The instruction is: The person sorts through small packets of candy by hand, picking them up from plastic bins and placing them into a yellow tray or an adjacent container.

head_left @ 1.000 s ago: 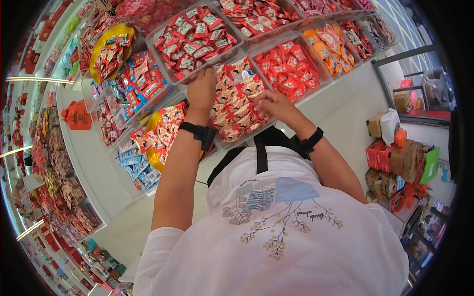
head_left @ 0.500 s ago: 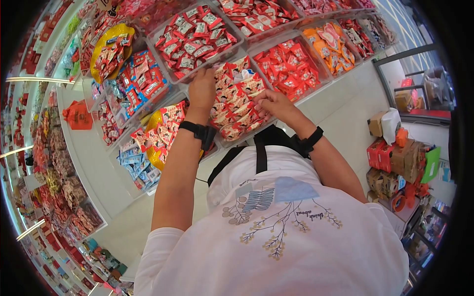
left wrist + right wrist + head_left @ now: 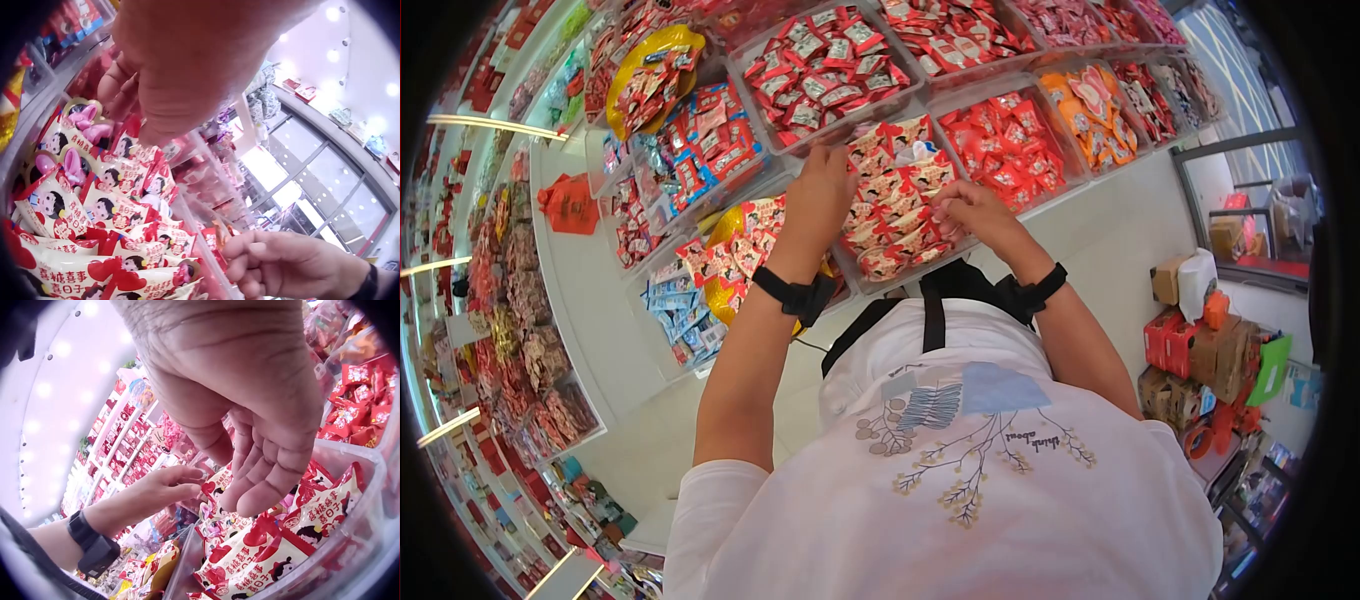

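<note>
Cream-and-red candy packets (image 3: 895,225), printed with a cartoon face, lie in neat rows in a clear plastic bin (image 3: 374,464). My left hand (image 3: 818,195) reaches over the bin's left side, its fingers down at the packets near the far corner. In the left wrist view, thumb and fingertips hang close over a packet (image 3: 128,147), beside several pink-and-black pieces (image 3: 75,165). Over the right side of the same bin, my right hand (image 3: 983,220) has loosely bent fingers just above the packets, with nothing in them.
Bins of red candies (image 3: 1005,145), red-and-white candies (image 3: 825,75) and orange packets (image 3: 1090,115) surround this one. To the left are a yellow dish (image 3: 725,270) of similar packets and blue packets (image 3: 685,310). Cardboard boxes (image 3: 1220,340) stand at the right.
The head view has shifted, so the bins sit slightly further right and lower. Both hands stay over the same bin, in nearly the same poses.
</note>
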### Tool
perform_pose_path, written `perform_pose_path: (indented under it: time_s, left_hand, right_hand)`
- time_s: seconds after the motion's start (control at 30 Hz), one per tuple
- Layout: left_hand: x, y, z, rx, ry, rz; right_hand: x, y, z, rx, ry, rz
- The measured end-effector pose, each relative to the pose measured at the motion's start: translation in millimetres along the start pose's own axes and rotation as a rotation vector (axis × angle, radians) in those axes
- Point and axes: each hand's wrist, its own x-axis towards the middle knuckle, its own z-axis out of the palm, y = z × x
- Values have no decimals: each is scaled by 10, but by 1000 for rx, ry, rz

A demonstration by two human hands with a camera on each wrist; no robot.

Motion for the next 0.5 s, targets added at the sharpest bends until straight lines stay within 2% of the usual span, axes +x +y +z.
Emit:
perform_pose_path:
  time_s: [0.1, 0.23, 0.3, 0.37, 0.5]
  left_hand:
    - [-268, -19, -509, -86, -224, -168]
    - [-753, -589, -729, -195, -57, -320]
    - [-1028, -984, -834, -157, 2, -487]
    - [-1309, -1431, -922, -47, 67, -558]
    - [-1699, -1839, -980, -102, 199, -802]
  right_hand:
    - [34, -23, -5, 0, -16, -2]
    - [63, -39, 61, -6, -25, 13]
    - [76, -77, 125, -38, -33, 29]
    - [90, -73, 166, -65, -70, 27]
    - [213, 3, 229, -86, -115, 35]
